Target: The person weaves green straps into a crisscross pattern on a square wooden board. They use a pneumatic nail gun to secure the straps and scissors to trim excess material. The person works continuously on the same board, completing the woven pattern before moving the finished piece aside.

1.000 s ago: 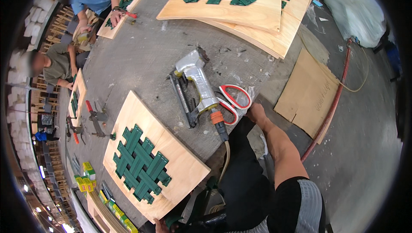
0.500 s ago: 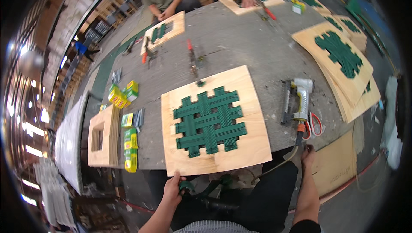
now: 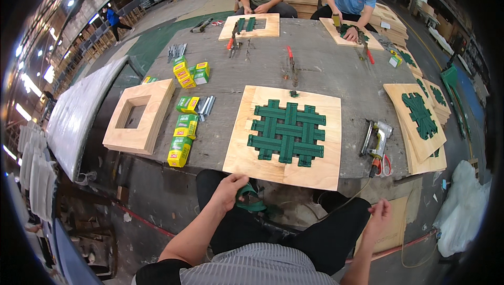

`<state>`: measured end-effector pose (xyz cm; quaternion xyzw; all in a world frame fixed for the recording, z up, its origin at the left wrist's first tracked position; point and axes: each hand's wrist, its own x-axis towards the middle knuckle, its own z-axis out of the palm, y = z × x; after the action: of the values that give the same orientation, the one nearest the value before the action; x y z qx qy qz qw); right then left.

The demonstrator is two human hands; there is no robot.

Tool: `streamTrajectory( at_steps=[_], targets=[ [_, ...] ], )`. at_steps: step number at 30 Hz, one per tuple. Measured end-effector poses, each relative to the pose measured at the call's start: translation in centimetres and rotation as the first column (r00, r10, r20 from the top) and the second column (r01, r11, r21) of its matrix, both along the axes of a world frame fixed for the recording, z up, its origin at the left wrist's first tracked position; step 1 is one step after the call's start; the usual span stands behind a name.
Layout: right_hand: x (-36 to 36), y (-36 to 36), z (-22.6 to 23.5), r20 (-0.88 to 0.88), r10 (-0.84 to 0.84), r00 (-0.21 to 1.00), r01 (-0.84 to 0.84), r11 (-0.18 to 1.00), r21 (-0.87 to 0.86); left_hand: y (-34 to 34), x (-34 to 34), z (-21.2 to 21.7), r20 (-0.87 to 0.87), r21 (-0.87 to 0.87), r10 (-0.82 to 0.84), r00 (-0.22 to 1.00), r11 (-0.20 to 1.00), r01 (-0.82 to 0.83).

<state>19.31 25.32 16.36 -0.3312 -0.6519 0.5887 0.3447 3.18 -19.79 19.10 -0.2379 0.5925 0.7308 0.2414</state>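
A square plywood panel (image 3: 239, 143) lies at the table's near edge, overhanging it slightly. Over its middle, dark green webbing strips (image 3: 287, 132) form an over-and-under weave. My left hand (image 3: 229, 190) is closed by the panel's near left corner, fingers pinched on a green webbing strap (image 3: 252, 204) that loops below the table edge. Part of the strap is hidden behind the hand. My right hand (image 3: 380, 216) is above my right thigh, apart from the panel, its fingers loosely curled and apart, with nothing visible in them.
Right of the panel lie a staple gun (image 3: 379, 140) with a hose and red-handled scissors (image 3: 386, 165). At left are yellow-green boxes (image 3: 181, 151), staple strips (image 3: 207, 107) and stacked plywood frames (image 3: 113, 137). Finished panels (image 3: 396, 111) are piled at right. Two people work across the table.
The view has swung, shifting the whole scene. My left hand is still at the panel's near left corner; my right hand has moved away from the table edge, back toward me.
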Motion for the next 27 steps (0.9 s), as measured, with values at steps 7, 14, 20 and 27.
streamTrajectory(
  at_steps=[7,14,20,27],
  targets=[
    [-8.0,-20.9,7.8,0.004,0.851,0.526,-0.815,0.502,0.289,7.5,0.4,10.4,-0.443,0.403,0.119,0.889,0.912,0.079],
    [-8.9,-18.3,6.7,-0.18,0.86,0.478,-0.871,0.438,-0.221,7.7,-5.6,15.7,-0.72,0.238,0.129,0.682,0.969,0.069],
    [-7.3,-10.0,5.5,-0.038,0.698,0.715,-0.671,0.67,-0.317,10.6,-11.7,8.1,-0.441,-0.1,-0.285,0.851,0.958,0.269],
    [-10.1,-5.3,4.2,0.414,0.437,0.799,-0.587,0.717,0.377,15.3,-16.0,2.2,-0.31,-0.789,-0.649,0.695,0.584,0.194]
  ],
)
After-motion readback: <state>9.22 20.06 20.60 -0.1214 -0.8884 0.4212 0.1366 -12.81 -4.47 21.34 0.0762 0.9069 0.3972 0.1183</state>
